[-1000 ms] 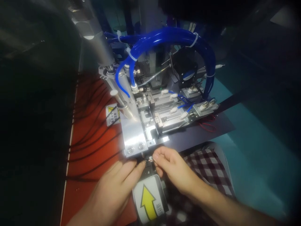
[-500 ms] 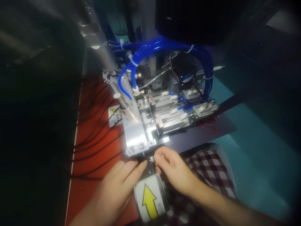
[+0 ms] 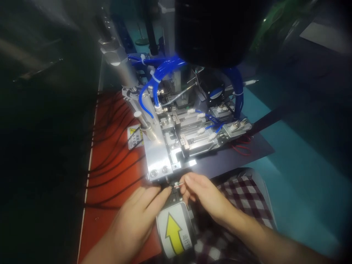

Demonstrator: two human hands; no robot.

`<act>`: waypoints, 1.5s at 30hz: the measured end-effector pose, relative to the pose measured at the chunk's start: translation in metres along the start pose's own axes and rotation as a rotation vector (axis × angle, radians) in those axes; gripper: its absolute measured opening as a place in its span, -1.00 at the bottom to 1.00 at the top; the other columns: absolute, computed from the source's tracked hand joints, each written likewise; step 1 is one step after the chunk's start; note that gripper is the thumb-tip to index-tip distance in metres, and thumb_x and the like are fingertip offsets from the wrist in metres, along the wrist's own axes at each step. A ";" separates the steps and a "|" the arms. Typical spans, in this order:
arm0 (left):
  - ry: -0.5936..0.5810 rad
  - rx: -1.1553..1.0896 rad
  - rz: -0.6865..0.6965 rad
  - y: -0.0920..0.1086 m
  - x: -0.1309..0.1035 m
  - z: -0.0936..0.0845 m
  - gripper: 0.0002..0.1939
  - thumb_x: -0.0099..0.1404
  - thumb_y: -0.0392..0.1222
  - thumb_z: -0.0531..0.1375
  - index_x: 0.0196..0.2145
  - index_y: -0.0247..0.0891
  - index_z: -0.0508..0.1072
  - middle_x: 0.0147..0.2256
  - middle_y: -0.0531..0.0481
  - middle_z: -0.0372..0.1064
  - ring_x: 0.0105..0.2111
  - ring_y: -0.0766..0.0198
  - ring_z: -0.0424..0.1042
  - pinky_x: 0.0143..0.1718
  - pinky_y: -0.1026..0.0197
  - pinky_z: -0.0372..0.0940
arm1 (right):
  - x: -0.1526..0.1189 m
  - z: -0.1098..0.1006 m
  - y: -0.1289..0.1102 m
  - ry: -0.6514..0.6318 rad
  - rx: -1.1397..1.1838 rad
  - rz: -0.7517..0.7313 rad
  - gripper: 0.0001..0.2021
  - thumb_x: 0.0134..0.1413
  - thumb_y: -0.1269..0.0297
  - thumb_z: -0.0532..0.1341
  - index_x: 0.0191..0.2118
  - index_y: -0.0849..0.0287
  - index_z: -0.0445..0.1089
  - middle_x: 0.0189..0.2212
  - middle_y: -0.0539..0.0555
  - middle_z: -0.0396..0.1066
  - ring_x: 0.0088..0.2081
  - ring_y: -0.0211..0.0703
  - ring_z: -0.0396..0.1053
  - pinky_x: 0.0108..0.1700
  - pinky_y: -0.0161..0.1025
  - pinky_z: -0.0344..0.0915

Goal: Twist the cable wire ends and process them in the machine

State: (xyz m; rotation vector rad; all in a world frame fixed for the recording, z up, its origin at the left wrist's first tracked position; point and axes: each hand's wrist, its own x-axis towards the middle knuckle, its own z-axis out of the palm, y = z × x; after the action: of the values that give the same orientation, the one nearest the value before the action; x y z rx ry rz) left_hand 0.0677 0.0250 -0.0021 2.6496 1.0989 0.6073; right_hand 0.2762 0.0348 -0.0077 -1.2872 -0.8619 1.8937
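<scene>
Head view. Left hand (image 3: 139, 209): back uppermost, fingers narrow, drawn close together at the metal plate's near edge; whether they hold anything, cannot tell. Right hand (image 3: 205, 194): grip narrow, thumb and forefinger pinched on fine wires (image 3: 179, 184). Wires: thin, coloured, lying between the two hands' fingertips, just below the plate. Metal plate (image 3: 158, 161): flat, bright, smooth, two round bolts at its near end. Cover (image 3: 174, 229): rounded white panel, printed yellow arrow, just below the hands. Tubes (image 3: 167, 65): glossy blue, bundled, arched. Tabletop (image 3: 92, 227): smooth, red-orange, crossed by slim black cables (image 3: 118, 180). Cloth (image 3: 242, 196): soft, dark-and-white check, right of the right hand.
</scene>
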 end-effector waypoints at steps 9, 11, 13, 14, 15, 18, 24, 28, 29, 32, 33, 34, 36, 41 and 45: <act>-0.119 0.079 0.004 0.002 0.007 -0.004 -0.43 0.29 -0.48 -0.14 0.18 -0.13 0.24 -0.25 -0.05 0.37 -0.39 0.26 0.30 -0.43 0.30 0.24 | -0.003 0.007 -0.007 0.035 -0.065 -0.047 -0.76 0.10 0.14 0.19 -0.46 0.18 0.24 -0.66 -0.11 0.25 -0.55 -0.29 0.20 -0.40 -0.29 0.15; -0.130 0.104 0.002 0.002 0.008 -0.004 -0.42 0.26 -0.50 -0.13 0.16 -0.14 0.25 -0.24 -0.06 0.37 -0.39 0.24 0.31 -0.44 0.29 0.23 | -0.001 0.007 -0.009 -0.013 0.001 -0.006 -0.74 0.10 0.15 0.18 -0.50 0.19 0.24 -0.68 -0.10 0.25 -0.57 -0.31 0.17 -0.40 -0.29 0.13; -0.138 0.130 -0.005 0.004 0.009 -0.004 -0.42 0.24 -0.50 -0.10 0.15 -0.13 0.26 -0.24 -0.07 0.37 -0.39 0.23 0.31 -0.44 0.28 0.23 | 0.000 0.006 -0.009 -0.030 0.017 0.016 -0.74 0.10 0.16 0.18 -0.51 0.19 0.25 -0.70 -0.10 0.25 -0.58 -0.31 0.15 -0.41 -0.30 0.11; -0.143 0.143 -0.013 0.005 0.009 -0.005 -0.41 0.23 -0.50 -0.10 0.16 -0.12 0.25 -0.24 -0.07 0.37 -0.40 0.23 0.31 -0.45 0.28 0.22 | 0.001 0.005 -0.010 -0.022 0.002 0.016 -0.75 0.09 0.17 0.18 -0.51 0.19 0.25 -0.71 -0.11 0.25 -0.59 -0.31 0.15 -0.41 -0.30 0.11; -0.153 0.155 -0.025 0.006 0.008 -0.005 -0.40 0.22 -0.51 -0.10 0.16 -0.11 0.25 -0.24 -0.07 0.37 -0.42 0.23 0.30 -0.45 0.27 0.22 | 0.001 0.005 -0.010 -0.007 -0.023 0.013 -0.75 0.10 0.18 0.18 -0.50 0.19 0.24 -0.71 -0.11 0.24 -0.59 -0.31 0.15 -0.41 -0.30 0.10; -0.191 0.168 -0.073 0.009 0.008 -0.006 -0.36 0.20 -0.53 -0.10 0.17 -0.08 0.24 -0.22 -0.06 0.37 -0.40 0.23 0.31 -0.43 0.27 0.24 | 0.000 0.006 -0.010 0.022 -0.071 0.009 -0.77 0.12 0.19 0.18 -0.48 0.19 0.24 -0.71 -0.13 0.23 -0.59 -0.31 0.15 -0.42 -0.30 0.09; -0.136 0.056 -0.036 0.001 0.009 -0.005 -0.40 0.21 -0.49 -0.10 0.14 -0.10 0.27 -0.25 -0.05 0.38 -0.38 0.25 0.34 -0.41 0.30 0.26 | -0.005 0.003 -0.004 0.004 0.059 0.004 -0.73 0.11 0.13 0.18 -0.47 0.23 0.31 -0.60 -0.06 0.31 -0.51 -0.30 0.21 -0.37 -0.30 0.09; -0.198 0.077 -0.039 0.000 0.010 -0.008 -0.39 0.20 -0.50 -0.10 0.15 -0.10 0.26 -0.25 -0.06 0.38 -0.39 0.24 0.35 -0.42 0.28 0.27 | -0.006 0.004 -0.005 0.025 0.057 -0.020 -0.77 0.06 0.14 0.23 -0.45 0.21 0.33 -0.57 -0.06 0.33 -0.48 -0.28 0.27 -0.33 -0.29 0.16; -0.210 0.092 -0.032 0.001 0.011 -0.010 -0.39 0.20 -0.50 -0.10 0.15 -0.12 0.25 -0.23 -0.08 0.38 -0.38 0.23 0.36 -0.42 0.27 0.28 | -0.006 0.004 -0.006 0.031 0.037 -0.023 -0.77 0.06 0.15 0.23 -0.45 0.21 0.33 -0.58 -0.07 0.32 -0.49 -0.29 0.27 -0.32 -0.29 0.17; -0.264 0.153 0.004 0.004 0.016 -0.016 -0.36 0.16 -0.53 -0.10 0.14 -0.16 0.28 -0.22 -0.11 0.40 -0.40 0.23 0.38 -0.46 0.28 0.28 | -0.004 0.005 -0.010 0.049 -0.028 -0.014 -0.81 0.07 0.20 0.21 -0.45 0.21 0.32 -0.60 -0.08 0.31 -0.51 -0.29 0.28 -0.32 -0.28 0.19; -0.288 0.173 0.011 0.006 0.019 -0.019 -0.35 0.13 -0.55 -0.09 0.14 -0.17 0.29 -0.24 -0.11 0.41 -0.42 0.23 0.38 -0.48 0.28 0.28 | -0.004 0.006 -0.011 0.049 -0.048 -0.013 -0.82 0.07 0.22 0.21 -0.45 0.21 0.32 -0.61 -0.09 0.31 -0.51 -0.29 0.28 -0.33 -0.28 0.19; -0.308 0.191 0.017 0.007 0.021 -0.021 -0.34 0.11 -0.56 -0.09 0.13 -0.18 0.30 -0.25 -0.10 0.42 -0.44 0.23 0.38 -0.50 0.29 0.27 | -0.004 0.006 -0.012 0.048 -0.067 -0.014 -0.82 0.08 0.22 0.20 -0.45 0.21 0.32 -0.62 -0.09 0.31 -0.52 -0.29 0.28 -0.33 -0.28 0.20; -0.339 0.229 0.021 0.010 0.025 -0.024 -0.33 0.08 -0.57 -0.09 0.12 -0.18 0.32 -0.25 -0.10 0.44 -0.45 0.22 0.39 -0.52 0.27 0.27 | -0.004 0.007 -0.013 0.049 -0.124 -0.024 -0.83 0.09 0.25 0.19 -0.45 0.20 0.30 -0.63 -0.10 0.30 -0.53 -0.29 0.28 -0.35 -0.28 0.20; -0.331 0.303 0.041 0.013 0.028 -0.023 -0.41 0.14 -0.52 -0.05 0.09 -0.19 0.35 -0.24 -0.12 0.44 -0.47 0.18 0.38 -0.54 0.20 0.28 | -0.006 0.010 -0.013 0.117 -0.265 -0.066 -0.86 0.13 0.30 0.15 -0.44 0.15 0.23 -0.70 -0.14 0.23 -0.59 -0.29 0.22 -0.42 -0.30 0.15; -0.204 0.209 0.008 0.009 0.021 -0.019 -0.43 0.20 -0.51 -0.09 0.09 -0.14 0.35 -0.27 -0.10 0.41 -0.41 0.21 0.41 -0.49 0.25 0.32 | -0.006 0.007 -0.012 0.004 -0.099 0.013 -0.77 0.13 0.23 0.14 -0.51 0.18 0.23 -0.72 -0.12 0.23 -0.61 -0.32 0.15 -0.44 -0.31 0.11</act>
State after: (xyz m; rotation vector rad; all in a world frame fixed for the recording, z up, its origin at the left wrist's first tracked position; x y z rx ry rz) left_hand 0.0787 0.0342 0.0244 2.8145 1.1467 0.2261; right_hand 0.2726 0.0357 0.0070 -1.3582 -0.9580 1.8782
